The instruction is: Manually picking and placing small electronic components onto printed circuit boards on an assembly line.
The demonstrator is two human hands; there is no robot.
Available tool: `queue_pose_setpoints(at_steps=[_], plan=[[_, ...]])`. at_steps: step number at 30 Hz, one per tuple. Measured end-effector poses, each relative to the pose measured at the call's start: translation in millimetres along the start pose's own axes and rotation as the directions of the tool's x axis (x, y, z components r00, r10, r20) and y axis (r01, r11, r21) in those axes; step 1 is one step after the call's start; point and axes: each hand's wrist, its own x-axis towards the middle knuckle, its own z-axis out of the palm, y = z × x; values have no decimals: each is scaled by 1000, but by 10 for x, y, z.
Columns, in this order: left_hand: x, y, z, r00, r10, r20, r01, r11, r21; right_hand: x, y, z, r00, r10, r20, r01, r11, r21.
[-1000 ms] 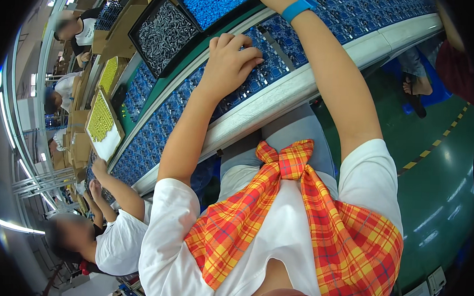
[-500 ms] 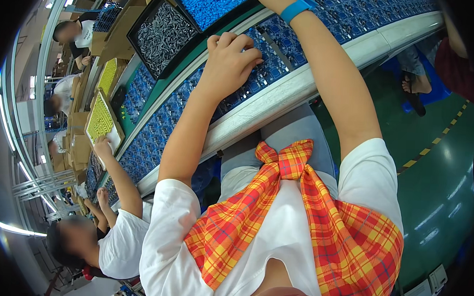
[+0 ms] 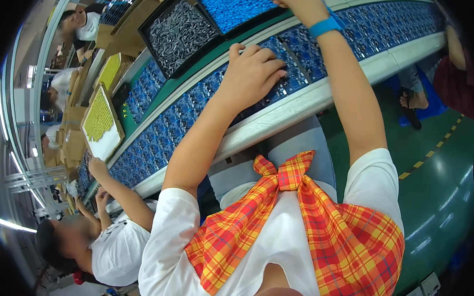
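Observation:
My left hand [image 3: 253,77] is curled palm down over rows of blue circuit boards [image 3: 166,137] on the conveyor line. Its fingertips are bent under, and whatever they hold is hidden. Farther right, my right hand [image 3: 301,5] wears a blue wristband [image 3: 325,27]. Its fingers are pinched together beside the right end of a black tray of small blue parts [image 3: 235,7]; anything between them is too small to name. Left of that stands a black tray of small dark grey parts [image 3: 178,37], just beyond my left hand.
A pale metal rail [image 3: 280,118] runs along the near edge of the line. At left, a co-worker's hand [image 3: 97,168] is by a white tray of yellow parts [image 3: 100,123]. Cardboard boxes [image 3: 129,19] stand behind. Another person sits at far right [image 3: 456,83].
My view has shifted, so the line sits farther right and lower. My right hand has come into fuller view, pinched by the blue parts. My left hand stays curled over the boards.

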Motion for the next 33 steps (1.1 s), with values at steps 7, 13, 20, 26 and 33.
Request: queue_pose_setpoints(at_steps=[7,13,20,26,33], plan=[[-464,-1014,-393,796,-490,-356,580,786,214,-691,-387,-34,916,-50,398,229,879,-418],[-838,-1470,-292,633,-695,-341,770,612,180,-1117,-692,-175,824,41,565,381,699,-605],[-780,-1402,-275,681,-650,-338,728,653,210,-1162,-705,-147,801,49,596,459,590,-664],[-783,-1430,-241,673,-632,-384,710,698,96,-1175,-746,-156,800,82,594,476,516,-712],[-720,-1345,-217,668,-608,-429,697,713,75,-1211,-701,-129,824,82,561,440,530,-724]])
